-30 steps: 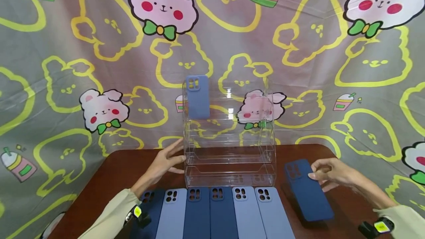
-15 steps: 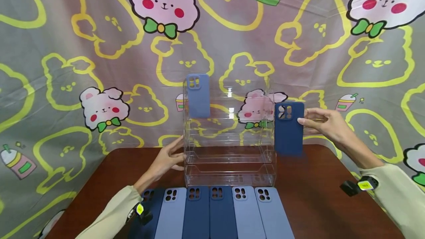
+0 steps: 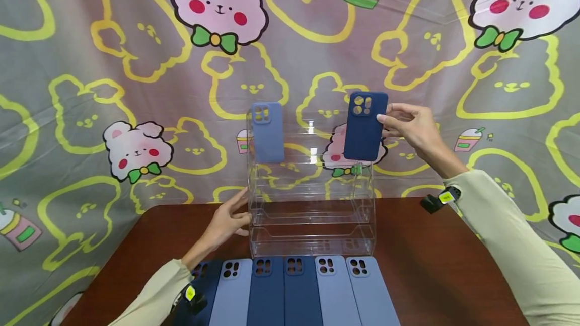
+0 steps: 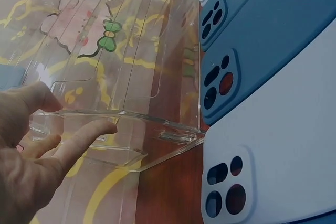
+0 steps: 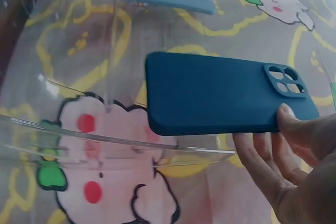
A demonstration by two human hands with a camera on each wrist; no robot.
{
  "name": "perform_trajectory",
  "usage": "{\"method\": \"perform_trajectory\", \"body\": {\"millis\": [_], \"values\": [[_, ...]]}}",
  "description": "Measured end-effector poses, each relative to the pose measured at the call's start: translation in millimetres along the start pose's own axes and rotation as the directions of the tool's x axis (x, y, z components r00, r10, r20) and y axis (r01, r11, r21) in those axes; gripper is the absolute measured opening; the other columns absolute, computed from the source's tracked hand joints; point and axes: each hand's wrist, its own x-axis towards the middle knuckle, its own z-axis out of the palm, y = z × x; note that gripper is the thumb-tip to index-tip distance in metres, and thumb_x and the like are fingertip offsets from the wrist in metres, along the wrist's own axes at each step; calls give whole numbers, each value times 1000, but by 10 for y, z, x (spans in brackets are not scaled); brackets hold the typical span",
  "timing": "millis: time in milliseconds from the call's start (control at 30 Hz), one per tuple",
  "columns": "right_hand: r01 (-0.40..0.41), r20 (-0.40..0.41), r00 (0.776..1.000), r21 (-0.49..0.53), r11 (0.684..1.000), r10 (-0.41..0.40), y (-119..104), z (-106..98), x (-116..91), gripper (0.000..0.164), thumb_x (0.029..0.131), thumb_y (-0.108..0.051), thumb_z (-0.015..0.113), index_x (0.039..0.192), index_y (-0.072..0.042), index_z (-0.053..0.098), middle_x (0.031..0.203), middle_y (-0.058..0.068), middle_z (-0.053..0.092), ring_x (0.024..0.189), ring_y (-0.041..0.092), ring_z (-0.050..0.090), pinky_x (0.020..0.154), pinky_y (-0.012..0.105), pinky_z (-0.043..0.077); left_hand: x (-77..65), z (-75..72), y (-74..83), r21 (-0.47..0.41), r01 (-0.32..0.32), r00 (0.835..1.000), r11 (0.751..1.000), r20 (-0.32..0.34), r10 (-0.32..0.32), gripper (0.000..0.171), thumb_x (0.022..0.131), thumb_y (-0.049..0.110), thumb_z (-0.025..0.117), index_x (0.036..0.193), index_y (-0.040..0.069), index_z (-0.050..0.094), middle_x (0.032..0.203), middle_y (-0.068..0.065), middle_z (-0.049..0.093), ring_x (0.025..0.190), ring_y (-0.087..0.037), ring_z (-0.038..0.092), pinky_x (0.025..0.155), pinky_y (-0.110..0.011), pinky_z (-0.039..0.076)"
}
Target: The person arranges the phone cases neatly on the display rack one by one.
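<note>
A dark blue phone case (image 3: 366, 132) is pinched by its right edge between the thumb and fingers of my right hand (image 3: 414, 127). It is held up in front of the top right of a clear tiered display rack (image 3: 312, 218); whether it touches the rack I cannot tell. The right wrist view shows the same dark blue case (image 5: 210, 95) lifted over the rack's clear edge. My left hand (image 3: 226, 220) rests at the rack's left side, fingers extended along the clear panel (image 4: 121, 114). On the top tier at the left stands a light blue phone case (image 3: 269, 135).
In front of the rack, several light and dark blue phone cases (image 3: 301, 291) lie in a row on the brown table (image 3: 421, 265). Behind it hangs a cloth backdrop (image 3: 312, 59) with cartoon rabbits.
My right hand has raised the dark blue phone case from low over the table's right side, up and leftward to the rack's top right. The left hand stays at the rack's side.
</note>
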Motion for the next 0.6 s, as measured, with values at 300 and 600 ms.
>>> {"method": "perform_trajectory", "body": {"millis": [300, 600], "values": [[83, -61, 995, 70, 994, -79, 13, 245, 321, 24, 94, -10, 79, 108, 8, 69, 82, -5, 75, 68, 10, 76, 66, 32, 66, 6, 31, -15, 19, 3, 1000, 1000, 5, -3, 80, 101, -4, 58, 169, 15, 21, 167, -32, 23, 141, -55, 45, 76, -44, 67], [154, -139, 981, 115, 981, -137, 84, 386, 416, 22, 95, -8, 78, 107, 8, 71, 84, -5, 73, 72, 6, 74, 69, 24, 65, 2, 38, -7, 26, -3, 1000, 1000, 3, 3, 81, 101, -6, 58, 169, 15, 20, 167, -33, 23, 141, -53, 45, 76, -42, 67]]}}
